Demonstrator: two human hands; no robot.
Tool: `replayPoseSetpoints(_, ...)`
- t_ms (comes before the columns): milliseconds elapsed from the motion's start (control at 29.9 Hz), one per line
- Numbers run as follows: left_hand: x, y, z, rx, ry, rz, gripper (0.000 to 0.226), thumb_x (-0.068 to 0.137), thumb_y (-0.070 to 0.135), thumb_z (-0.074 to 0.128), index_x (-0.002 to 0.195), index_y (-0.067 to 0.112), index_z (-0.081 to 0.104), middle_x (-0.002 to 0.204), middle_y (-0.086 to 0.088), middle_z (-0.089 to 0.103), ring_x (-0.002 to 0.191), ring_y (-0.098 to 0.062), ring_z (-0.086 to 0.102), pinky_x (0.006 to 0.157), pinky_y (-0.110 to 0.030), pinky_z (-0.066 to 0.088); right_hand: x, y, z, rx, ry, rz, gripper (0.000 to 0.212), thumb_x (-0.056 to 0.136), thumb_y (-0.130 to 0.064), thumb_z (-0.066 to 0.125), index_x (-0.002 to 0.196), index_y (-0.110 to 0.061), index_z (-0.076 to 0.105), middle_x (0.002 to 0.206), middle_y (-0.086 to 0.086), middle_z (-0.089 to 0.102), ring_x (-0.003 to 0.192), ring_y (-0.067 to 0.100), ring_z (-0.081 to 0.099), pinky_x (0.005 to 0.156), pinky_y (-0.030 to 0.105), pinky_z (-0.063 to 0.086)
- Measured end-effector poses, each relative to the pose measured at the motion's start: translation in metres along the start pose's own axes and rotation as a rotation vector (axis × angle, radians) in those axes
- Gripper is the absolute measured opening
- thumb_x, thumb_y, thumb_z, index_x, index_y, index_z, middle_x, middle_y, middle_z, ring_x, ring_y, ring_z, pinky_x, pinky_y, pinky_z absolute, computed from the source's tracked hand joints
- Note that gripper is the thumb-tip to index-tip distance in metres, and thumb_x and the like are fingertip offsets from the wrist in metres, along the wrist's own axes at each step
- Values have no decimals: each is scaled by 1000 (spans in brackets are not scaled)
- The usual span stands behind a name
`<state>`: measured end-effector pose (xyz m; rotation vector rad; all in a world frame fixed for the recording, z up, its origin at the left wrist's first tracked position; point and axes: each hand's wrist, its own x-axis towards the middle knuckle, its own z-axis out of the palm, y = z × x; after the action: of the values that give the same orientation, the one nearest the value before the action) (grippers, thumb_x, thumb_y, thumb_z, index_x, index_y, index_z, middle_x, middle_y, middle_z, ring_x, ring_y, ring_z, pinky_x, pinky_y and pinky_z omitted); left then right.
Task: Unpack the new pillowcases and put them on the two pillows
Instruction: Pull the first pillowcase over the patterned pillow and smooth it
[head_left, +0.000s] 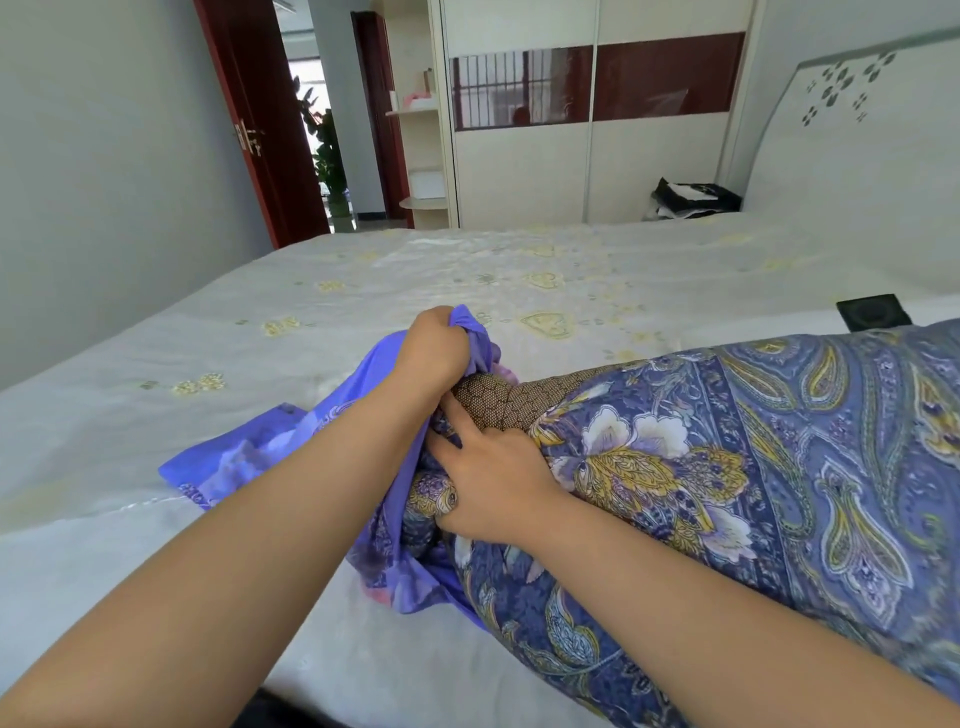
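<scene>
2 hands (436, 348) (488, 483) grip silky purple pillowcase (249, 452), paisley pillow (753, 467).

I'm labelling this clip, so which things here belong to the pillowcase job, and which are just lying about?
Job:
- paisley pillow
- purple pillowcase
- left hand gripping the pillowcase
- right hand on the pillow's end

Lying about:
- black square object on the bed
- black bag by the wardrobe

Bright even daylight, wide-angle edge distortion

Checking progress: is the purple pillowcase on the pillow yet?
Not yet. The purple pillowcase lies bunched at the paisley pillow end, gripped by the left hand.
</scene>
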<state>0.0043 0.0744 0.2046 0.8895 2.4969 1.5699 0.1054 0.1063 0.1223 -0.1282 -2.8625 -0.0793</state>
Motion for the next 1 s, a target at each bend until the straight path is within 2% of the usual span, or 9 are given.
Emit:
replayPoseSetpoints(67, 2, 1, 0, 118, 10, 35, 29, 82, -3, 36, 61, 16, 41, 56, 1, 46, 57, -19, 42, 54, -26, 34, 1, -1, 1, -1, 5, -7, 84, 67, -49, 66, 141, -27, 35, 159, 11, 6, 88, 31, 62, 73, 35, 43)
replayPoseSetpoints(167, -12, 6, 19, 25, -76, -8, 33, 90, 2, 42, 60, 16, 43, 56, 1, 47, 52, -14, 46, 48, -22, 36, 6, 0, -4, 40, -68, 8, 66, 77, -52, 60, 135, -26, 42, 150, 6, 31, 108, 29, 58, 85, 35, 44)
replayPoseSetpoints(267, -48, 6, 50, -78, -237, -44, 35, 88, -3, 36, 59, 16, 42, 56, -1, 41, 56, -16, 38, 45, -20, 30, 11, 21, -11, 241, -285, 150, 55, 90, -34, 58, 139, -16, 41, 146, 9, 39, 134, 26, 38, 107, 36, 31)
replayPoseSetpoints(401, -53, -16, 25, -135, -204, -113, 11, 85, 22, 56, 74, 19, 53, 68, -2, 48, 62, -15, 41, 51, -23, 31, 11, 39, -12, 145, -261, 183, 34, 84, -45, 56, 109, -22, 60, 115, 8, 63, 109, 26, 57, 79, 28, 42)
replayPoseSetpoints(534, -27, -49, -19, 325, -383, 17, 32, 82, 23, 70, 108, 17, 51, 99, -5, 63, 81, -15, 55, 74, -28, 44, 16, 40, 8, 62, -62, 153, 83, 67, -68, 59, 133, -21, 44, 132, 6, 52, 121, 26, 46, 99, 38, 33)
replayPoseSetpoints(601, -15, -61, -26, 664, -271, 36, 36, 86, 19, 60, 121, 20, 49, 116, -7, 61, 98, -26, 57, 79, -32, 42, 16, 39, 15, 10, 8, 190, 99, 64, -74, 58, 140, -15, 33, 138, 8, 43, 125, 28, 39, 107, 40, 25)
replayPoseSetpoints(668, -9, -69, -31, 795, -104, 47, 23, 88, 16, 50, 110, 18, 57, 113, -12, 62, 102, -33, 57, 75, -32, 40, 11, 37, 21, -16, 93, 221, 109, 63, -78, 57, 144, -12, 26, 143, 9, 35, 130, 30, 32, 113, 43, 16)
replayPoseSetpoints(869, -17, -85, -15, 162, 5, -36, 15, 91, 6, 44, 82, 12, 55, 76, -7, 56, 74, -22, 48, 65, -30, 35, 10, 34, 31, -151, 35, 192, 102, 74, -78, 44, 149, -13, 18, 146, 15, 31, 134, 35, 28, 112, 53, 19)
replayPoseSetpoints(1002, -38, -85, -11, 269, 23, 74, 6, 91, 20, 50, 87, 18, 54, 76, 0, 58, 77, -25, 54, 61, -31, 37, 14, 43, 29, -149, 21, 186, 78, 82, -67, 45, 144, -22, 28, 130, 16, 45, 118, 34, 46, 98, 46, 35)
